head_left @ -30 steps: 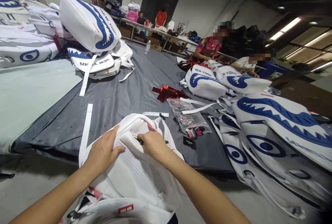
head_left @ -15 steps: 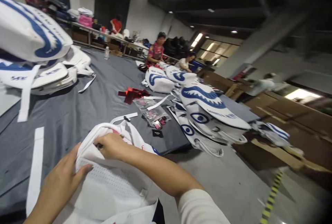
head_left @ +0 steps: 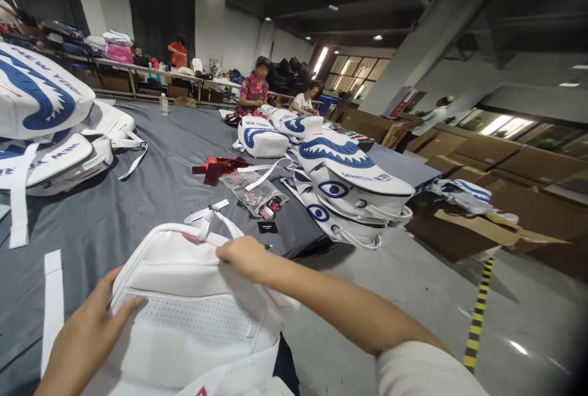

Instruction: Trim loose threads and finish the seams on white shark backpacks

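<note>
A white backpack (head_left: 193, 304) with a perforated back panel lies in front of me, partly on the grey mat (head_left: 151, 200). My left hand (head_left: 87, 338) rests flat against its left side, fingers spread on the fabric. My right hand (head_left: 241, 256) pinches the backpack's upper right edge, near a small dark item I cannot identify. A white strap (head_left: 209, 212) runs from the top of the backpack onto the mat.
A clear plastic bag of small parts (head_left: 255, 191) and red foil pieces (head_left: 215, 168) lie on the mat beyond. White-and-blue shark-print bags are stacked at left (head_left: 41, 108) and right (head_left: 349, 182). Two seated people (head_left: 255, 87) work at the far end. Cardboard (head_left: 482, 227) lies on the floor at right.
The view has swung to the right. The backpack now lies flatter, and my right hand has slid from its top middle to its upper right edge. My left hand stays on the left side.
</note>
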Motion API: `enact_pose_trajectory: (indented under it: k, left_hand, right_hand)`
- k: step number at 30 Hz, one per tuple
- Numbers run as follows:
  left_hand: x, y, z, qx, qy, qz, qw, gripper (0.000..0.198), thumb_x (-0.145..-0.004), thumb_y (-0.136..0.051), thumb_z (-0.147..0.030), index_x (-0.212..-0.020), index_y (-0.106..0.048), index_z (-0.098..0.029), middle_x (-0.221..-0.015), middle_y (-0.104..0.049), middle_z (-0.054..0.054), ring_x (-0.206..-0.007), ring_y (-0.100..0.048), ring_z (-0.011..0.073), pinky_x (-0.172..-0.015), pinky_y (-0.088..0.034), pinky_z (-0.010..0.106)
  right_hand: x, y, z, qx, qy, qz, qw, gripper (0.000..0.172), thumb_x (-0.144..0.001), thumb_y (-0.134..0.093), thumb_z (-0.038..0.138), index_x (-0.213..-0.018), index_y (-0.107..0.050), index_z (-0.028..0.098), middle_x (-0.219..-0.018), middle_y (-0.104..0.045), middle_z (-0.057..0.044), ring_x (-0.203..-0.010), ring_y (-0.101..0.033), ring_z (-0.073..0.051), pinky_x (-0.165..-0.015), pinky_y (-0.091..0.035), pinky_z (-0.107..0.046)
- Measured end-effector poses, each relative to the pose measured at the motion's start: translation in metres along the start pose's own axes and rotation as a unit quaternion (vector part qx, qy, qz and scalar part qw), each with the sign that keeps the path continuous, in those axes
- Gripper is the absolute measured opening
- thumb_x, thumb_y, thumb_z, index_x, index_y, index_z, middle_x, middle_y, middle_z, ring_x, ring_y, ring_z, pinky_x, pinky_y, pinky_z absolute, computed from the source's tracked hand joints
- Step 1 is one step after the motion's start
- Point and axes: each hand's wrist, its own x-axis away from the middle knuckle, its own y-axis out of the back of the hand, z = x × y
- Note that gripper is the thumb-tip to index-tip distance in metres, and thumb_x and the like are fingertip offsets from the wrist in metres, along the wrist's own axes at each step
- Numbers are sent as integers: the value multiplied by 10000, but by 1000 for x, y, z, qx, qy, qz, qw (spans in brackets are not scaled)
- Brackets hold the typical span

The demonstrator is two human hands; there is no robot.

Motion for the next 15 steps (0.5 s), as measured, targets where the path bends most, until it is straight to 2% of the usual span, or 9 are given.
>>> enact_pose_trajectory:
  k: [2, 3, 4, 5, 7, 8, 9, 12, 15]
  left_hand:
    - [-1, 7, -7, -18, -5, 5, 1000, 705, -806, -439, -751, -1343, -422, -295, -1046, -707, 56, -784, -686, 277, -727, -539, 387]
    - [-3, 10, -13, -32, -11, 9, 999, 713, -808, -439, -754, -1344, -423, -284, -1021, -702, 63, -802, -682, 287, -730, -532, 389]
    - [-5, 14, -20, -47, -19, 15, 999, 723, -812, -440, -754, -1357, -417, -281, -1015, -698, 70, -825, -681, 299, -732, -525, 393]
    - [-7, 17, -28, -59, -30, 20, 998, 736, -816, -446, -751, -1385, -396, -286, -1031, -694, 76, -855, -680, 313, -736, -520, 397]
    - [-15, 20, -42, -69, -58, 27, 996, 771, -823, -477, -730, -1455, -321, -318, -1121, -685, 83, -939, -678, 335, -761, -514, 405]
    - [-19, 20, -47, -68, -68, 29, 995, 792, -819, -504, -716, -1476, -293, -328, -1159, -682, 83, -979, -674, 345, -776, -513, 408]
    - [-24, 19, -50, -65, -71, 31, 995, 805, -810, -528, -707, -1479, -296, -323, -1167, -685, 83, -1009, -670, 355, -786, -512, 409]
    - [-36, 13, -49, -71, -48, 23, 996, 748, -787, -543, -716, -1372, -448, -259, -1052, -722, 84, -996, -674, 380, -763, -514, 404]
    - [-43, 8, -42, -77, -43, -3, 996, 678, -785, -538, -721, -1259, -531, -238, -974, -738, 72, -937, -691, 362, -731, -514, 381]
  right_hand:
    - [25, -2, -24, -130, -99, -109, 981, 265, -932, -573, 259, -1168, -681, 206, -1082, -749, -75, -989, -696, -199, -819, -502, -287]
    - [39, -7, -38, -196, -154, -143, 958, 326, -915, -599, 288, -1227, -663, 220, -1130, -737, -73, -1034, -682, -205, -880, -492, -303]
    - [53, -17, -53, -251, -199, -148, 936, 404, -870, -652, 317, -1264, -651, 225, -1173, -723, -78, -1082, -665, -230, -934, -478, -337]
    - [66, -31, -66, -293, -229, -118, 921, 516, -790, -732, 339, -1285, -645, 224, -1223, -704, -87, -1133, -642, -265, -975, -466, -370]
    - [88, -68, -87, -345, -240, -56, 905, 809, -524, -898, 315, -1285, -652, 197, -1252, -690, -113, -1140, -635, -323, -973, -485, -401]
    - [97, -88, -94, -381, -229, -28, 895, 911, -464, -917, 326, -1319, -628, 205, -1254, -692, -96, -1129, -643, -306, -960, -502, -374]
    - [102, -106, -98, -437, -226, -25, 870, 977, -464, -910, 327, -1374, -579, 195, -1280, -678, -94, -1142, -637, -289, -974, -498, -359]
    - [109, -146, -99, -473, -240, -59, 845, 916, -583, -828, 370, -1418, -516, 160, -1322, -643, -116, -1141, -627, -265, -974, -492, -355]
    - [110, -157, -94, -460, -253, -94, 846, 768, -645, -756, 369, -1350, -569, 129, -1254, -666, -149, -1056, -645, -286, -918, -505, -392]
